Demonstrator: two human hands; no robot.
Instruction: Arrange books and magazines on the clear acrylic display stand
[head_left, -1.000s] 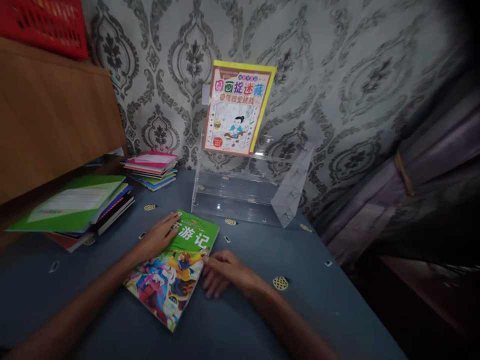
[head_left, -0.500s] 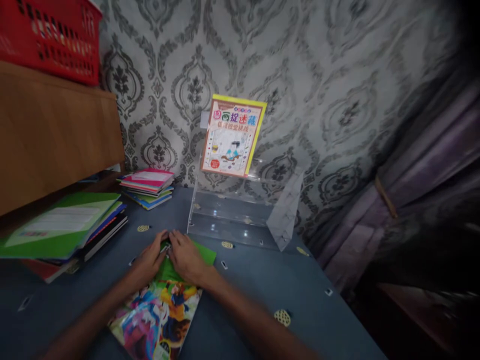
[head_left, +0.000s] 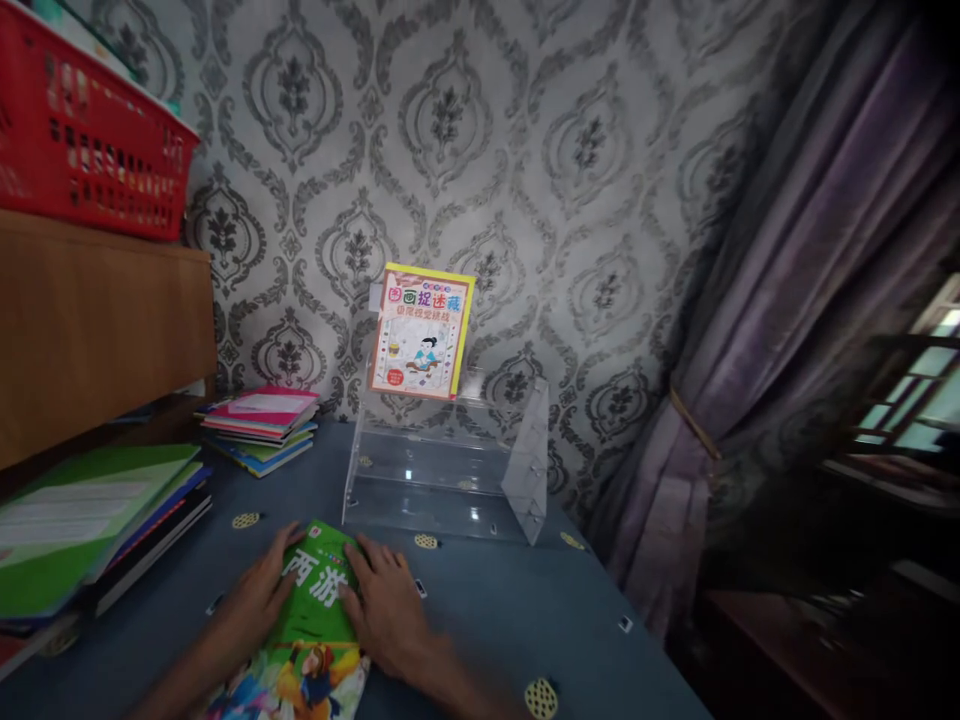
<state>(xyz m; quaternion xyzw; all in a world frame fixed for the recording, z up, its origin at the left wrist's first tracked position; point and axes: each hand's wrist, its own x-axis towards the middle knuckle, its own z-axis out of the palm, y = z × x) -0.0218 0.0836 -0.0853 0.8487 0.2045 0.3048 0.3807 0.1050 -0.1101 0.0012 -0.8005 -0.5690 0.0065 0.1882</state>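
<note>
Basket (head_left: 105, 212) of red plastic is sitting on a wooden cabinet (head_left: 97, 320) at upper left, its contents showing too blurrily through the slots to identify, while a clear stand (head_left: 529, 460) at centre is displaying a yellow-edged picture book (head_left: 420, 335) on its top tier. At lower centre, a green-topped book (head_left: 315, 622) is lying on a blue-grey table (head_left: 495, 610), the left hand (head_left: 259, 592) touching its left side, the right hand (head_left: 394, 612) its right, thumbs and fingers standing apart. The right hand, lying across the title half a second earlier, is now leaving two white characters showing.
</note>
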